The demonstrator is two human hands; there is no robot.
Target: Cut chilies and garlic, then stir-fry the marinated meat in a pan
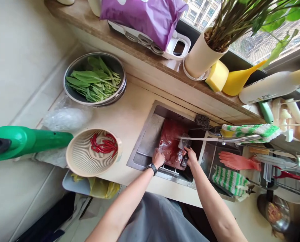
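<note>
A reddish-brown cutting board (172, 129) lies wet across the sink (146, 137). My left hand (158, 158), a dark watch at its wrist, is closed at the board's left edge; its fingertips are partly hidden. On the right, my right hand (191, 156) is wrapped around the black handle of a broad-bladed cleaver (184, 143), which sits over the board. From the faucet (237, 138) a stream of water runs onto the blade and board.
Left on the counter stand a colander (75, 153) with red chilies (103, 144), a bowl of leafy greens (94, 82) and a green bottle (39, 143). A steel scrubber (202, 121) sits behind the sink. Pink gloves (237, 160) and a striped cloth (229, 179) lie right.
</note>
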